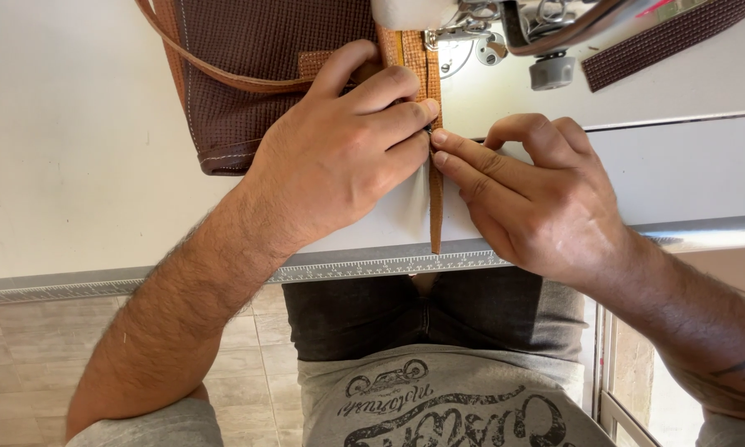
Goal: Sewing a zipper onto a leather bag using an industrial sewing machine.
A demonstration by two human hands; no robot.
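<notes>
A tan leather strap (435,207) runs vertically at the frame's centre, its lower end at the table's ruled edge (364,268). The left hand (339,157) lies over it with fingers curled, pressing it down. The right hand (529,194) pinches its edge between extended fingertips. A brown woven bag (248,74) lies at upper left; sewing machine parts (505,33) sit at top right

Two hands, left (339,157) and right (538,194), meet at one tan strap (435,207) on the counter (74,165). One brown bag (256,74) lies at the far edge. One loose brown strip (666,41) lies at the far right corner.
</notes>
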